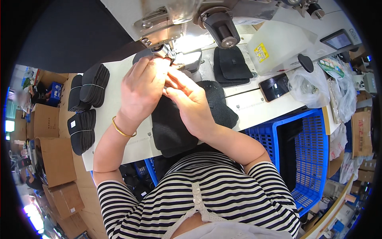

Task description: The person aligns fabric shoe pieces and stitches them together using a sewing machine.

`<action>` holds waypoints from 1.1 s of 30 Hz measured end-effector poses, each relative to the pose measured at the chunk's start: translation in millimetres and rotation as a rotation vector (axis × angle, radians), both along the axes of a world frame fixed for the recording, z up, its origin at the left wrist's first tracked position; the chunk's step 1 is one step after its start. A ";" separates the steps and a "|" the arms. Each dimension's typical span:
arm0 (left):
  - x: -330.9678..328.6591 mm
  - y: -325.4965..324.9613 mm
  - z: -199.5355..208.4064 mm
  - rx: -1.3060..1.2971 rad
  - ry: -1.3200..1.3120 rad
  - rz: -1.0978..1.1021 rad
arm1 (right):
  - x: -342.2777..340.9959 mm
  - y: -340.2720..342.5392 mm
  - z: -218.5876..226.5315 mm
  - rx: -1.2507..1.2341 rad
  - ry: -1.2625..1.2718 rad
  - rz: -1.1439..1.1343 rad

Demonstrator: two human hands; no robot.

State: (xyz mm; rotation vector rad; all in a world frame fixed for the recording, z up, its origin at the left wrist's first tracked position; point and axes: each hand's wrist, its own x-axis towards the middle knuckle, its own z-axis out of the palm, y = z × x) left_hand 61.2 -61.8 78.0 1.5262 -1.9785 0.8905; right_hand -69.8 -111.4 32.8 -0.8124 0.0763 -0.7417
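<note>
Both hands are together just below the needle area of a sewing machine [169,51]. My left hand [141,85] has its fingers bent and pressed together close to the needle. My right hand [191,103] meets it from the right, thumb and fingers pinched. Whatever the fingertips hold is too small or hidden to make out. Beneath my hands, black padded fabric pieces [173,129] lie on the white sewing table [111,137] and reach its front edge. Another black mesh piece [221,107] shows to the right of my right hand.
Banded stacks of black pieces [94,85] lie at the table's left. Behind, at right, are more black pieces [232,65], a phone [274,87] and a clear plastic bag [310,87]. A blue crate [322,159] stands at lower right; cardboard boxes [55,159] are at left.
</note>
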 end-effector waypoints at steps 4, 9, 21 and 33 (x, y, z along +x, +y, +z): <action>-13.0 0.3 3.8 -0.008 -0.010 0.057 | -5.7 -2.9 2.5 -0.046 0.087 -0.014; -18.9 2.7 -2.0 0.051 0.055 0.155 | -11.3 -5.9 2.1 -0.074 0.109 0.041; -11.8 24.6 10.3 0.107 0.188 -0.076 | -22.6 -7.3 1.5 -0.273 0.182 0.002; -29.3 35.9 -21.0 -0.101 0.166 -0.129 | -52.7 -13.3 6.6 -0.359 0.431 0.040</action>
